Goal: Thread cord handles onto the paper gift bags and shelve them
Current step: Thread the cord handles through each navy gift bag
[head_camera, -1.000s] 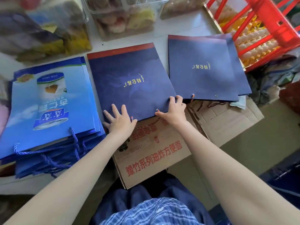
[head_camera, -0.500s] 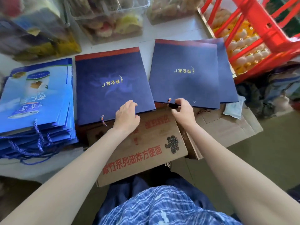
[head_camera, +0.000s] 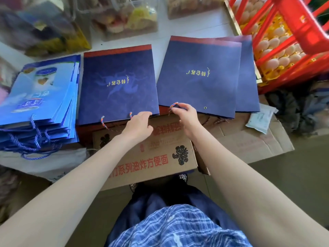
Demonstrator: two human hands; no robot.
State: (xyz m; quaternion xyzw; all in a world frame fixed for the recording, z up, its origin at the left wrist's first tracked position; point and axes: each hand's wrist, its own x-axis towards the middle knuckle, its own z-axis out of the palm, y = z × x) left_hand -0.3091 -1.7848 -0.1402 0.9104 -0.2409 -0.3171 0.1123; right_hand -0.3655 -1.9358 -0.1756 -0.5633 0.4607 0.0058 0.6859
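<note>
My right hand (head_camera: pixel 185 113) pinches the cord (head_camera: pixel 173 105) at the bag (head_camera: pixel 201 77); left hand (head_camera: pixel 140 124) relaxed, empty. A loose pinch could let it slip out.

Soft, even daylight fills the scene, brightest on the white surface (head_camera: pixel 187 31) at the top, with only faint shadows under the forearms. The wide lens bends straight edges near the borders. The clear containers (head_camera: pixel 124 16) along the top edge look smeared and blurry.
</note>
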